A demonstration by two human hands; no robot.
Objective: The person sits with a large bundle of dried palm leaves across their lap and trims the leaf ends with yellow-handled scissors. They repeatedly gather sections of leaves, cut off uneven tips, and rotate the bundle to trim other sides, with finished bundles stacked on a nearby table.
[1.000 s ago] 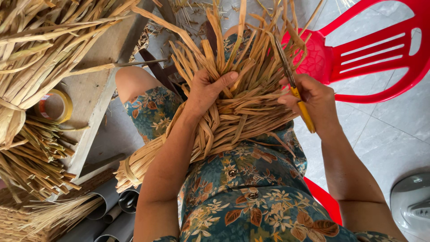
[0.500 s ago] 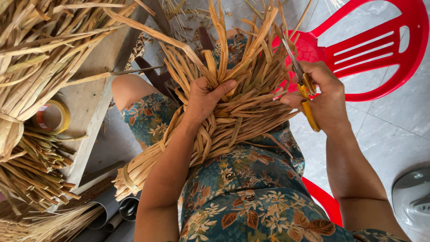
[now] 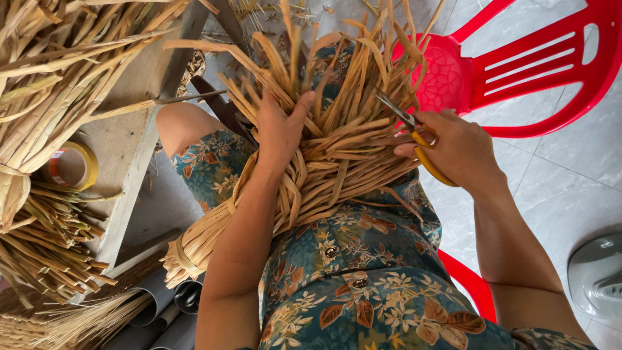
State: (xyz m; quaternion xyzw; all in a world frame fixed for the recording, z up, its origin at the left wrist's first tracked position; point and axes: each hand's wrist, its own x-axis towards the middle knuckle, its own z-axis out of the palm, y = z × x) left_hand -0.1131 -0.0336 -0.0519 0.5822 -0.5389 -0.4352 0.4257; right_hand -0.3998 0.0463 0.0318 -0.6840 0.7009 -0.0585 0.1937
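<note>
Head view, single frame: we are seated, floral-print dress (image 3: 363, 285) filling the lower centre, with a woven bundle of dried straw-coloured strips (image 3: 337, 149) lying across our lap, its loose ends fanning upward and away from us. Our left hand (image 3: 280, 133) rests on the middle of the bundle, fingers wrapped over the strips and thumb raised; its grip is pressed closed around a handful of strands. Our right hand (image 3: 457, 149) sits at the right edge of the bundle, its grip closed on the yellow handles of a pair of scissors (image 3: 414, 139); the metal blades point up-left into the strip ends, and we cannot tell how far apart the blades stand. A tied lower end of the bundle (image 3: 188, 256) hangs off our left knee. To the left, a pale wooden worktop (image 3: 129, 142) carries a roll of yellowish tape (image 3: 71, 166), with further sheaves of dried strips (image 3: 58, 71) heaped above and beside it. Grey pipes (image 3: 172, 304) lie on the floor below the worktop. A red plastic chair (image 3: 518, 71) stands at upper right on a pale tiled floor (image 3: 570, 188), just behind the right hand. A grey rounded object (image 3: 599, 275) shows at the right edge; kind not determinable.
</note>
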